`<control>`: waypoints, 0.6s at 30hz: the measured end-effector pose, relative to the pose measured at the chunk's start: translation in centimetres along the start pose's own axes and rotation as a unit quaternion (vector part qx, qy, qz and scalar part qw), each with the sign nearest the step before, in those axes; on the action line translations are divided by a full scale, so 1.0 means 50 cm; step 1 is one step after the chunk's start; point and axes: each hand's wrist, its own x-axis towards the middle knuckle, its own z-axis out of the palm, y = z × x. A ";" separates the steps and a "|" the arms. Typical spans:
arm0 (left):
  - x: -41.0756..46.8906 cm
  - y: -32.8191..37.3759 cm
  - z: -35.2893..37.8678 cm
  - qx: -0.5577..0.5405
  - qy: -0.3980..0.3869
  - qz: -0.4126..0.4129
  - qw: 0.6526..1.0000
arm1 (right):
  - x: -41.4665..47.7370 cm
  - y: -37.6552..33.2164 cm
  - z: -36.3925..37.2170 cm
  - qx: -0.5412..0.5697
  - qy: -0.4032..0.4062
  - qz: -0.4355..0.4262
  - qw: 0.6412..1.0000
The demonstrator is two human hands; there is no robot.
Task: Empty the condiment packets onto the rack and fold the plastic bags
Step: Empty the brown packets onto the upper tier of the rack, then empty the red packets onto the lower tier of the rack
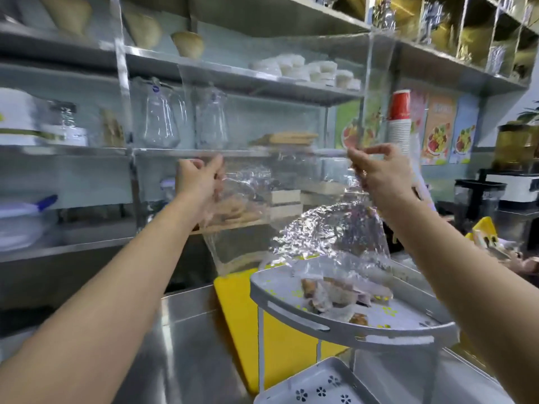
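Both hands hold up a clear crinkled plastic bag [329, 231] over the grey corner rack [344, 330]. My left hand [198, 182] pinches the bag's left upper corner. My right hand [379, 170] pinches its right upper corner, slightly higher. The bag hangs open-end down, its lower edge touching the rack's top shelf. Several brown and white condiment packets [335, 295] lie in a small heap on that shelf, under the bag's mouth. Whether any packets are still inside the bag cannot be told.
The rack's lower shelf [315, 386] has flower-shaped holes. A yellow cutting board [236, 310] lies behind the rack on the steel counter [180, 345]. Steel shelves [233, 153] with jars and cups stand ahead. Stacked red paper cups [399, 121] and a blender [478, 205] are to the right.
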 end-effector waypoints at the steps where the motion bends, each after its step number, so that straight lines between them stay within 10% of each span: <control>1: -0.004 -0.002 -0.024 0.012 0.017 0.002 1.000 | -0.008 0.008 0.022 0.008 0.001 -0.001 1.000; 11: -0.070 -0.078 -0.431 0.105 0.068 -0.038 0.991 | -0.190 0.147 0.304 -0.019 -0.165 0.115 0.979; 18: -0.194 -0.115 -0.797 0.051 -0.013 -0.182 0.982 | -0.427 0.245 0.495 0.036 -0.396 0.289 0.871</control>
